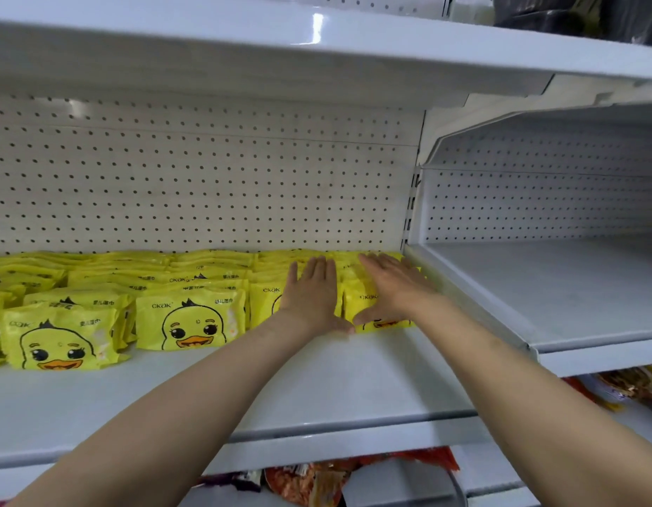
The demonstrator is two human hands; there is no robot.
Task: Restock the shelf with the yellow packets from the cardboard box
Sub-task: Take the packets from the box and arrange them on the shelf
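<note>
Yellow packets (pixel 191 323) printed with a duck face stand in several rows along the back of the white shelf (pixel 317 389). My left hand (pixel 311 290) lies flat, fingers apart, on the front packet of one row right of centre. Beside it my right hand (pixel 394 287) rests flat on the rightmost row, by the shelf's right end. Both thumbs point toward each other at the packets' lower edges. Neither hand grips a packet. The cardboard box is out of view.
A white pegboard (pixel 207 184) backs the shelf and another shelf (pixel 280 49) hangs overhead. To the right is a bare shelf bay (pixel 558 287). Red and orange snack bags (pixel 317 481) lie on the shelf below.
</note>
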